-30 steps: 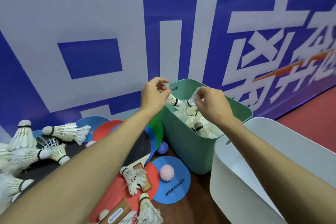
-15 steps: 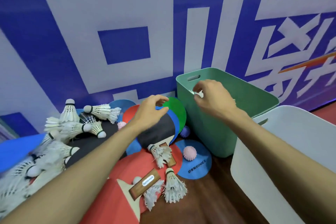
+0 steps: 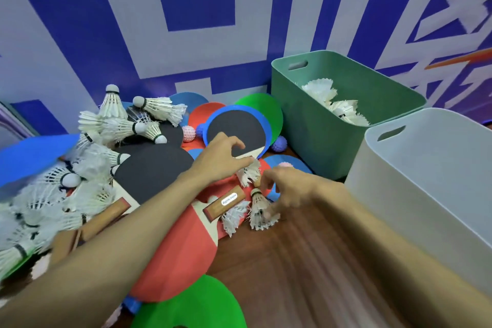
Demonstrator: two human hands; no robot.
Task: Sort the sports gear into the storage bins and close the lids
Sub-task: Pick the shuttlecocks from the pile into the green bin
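Storage: green bin point(image 3: 316, 128) 1, white bin point(image 3: 415, 194) 1 | spiky balls point(image 3: 188, 133) 4

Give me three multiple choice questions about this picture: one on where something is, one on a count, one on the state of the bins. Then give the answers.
1. Where do the already sorted shuttlecocks lie?
A) inside the green bin
B) on a chair
C) in a cardboard box

2. How many storage bins are in view?
A) one
B) two
C) four

3. How are the bins on top?
A) both uncovered
B) both lidded
C) only one lidded

Answers:
1 A: white feathers show inside its walls.
2 B: the green bin and a white bin stand side by side.
3 A: both rims are bare, with no lid on either.
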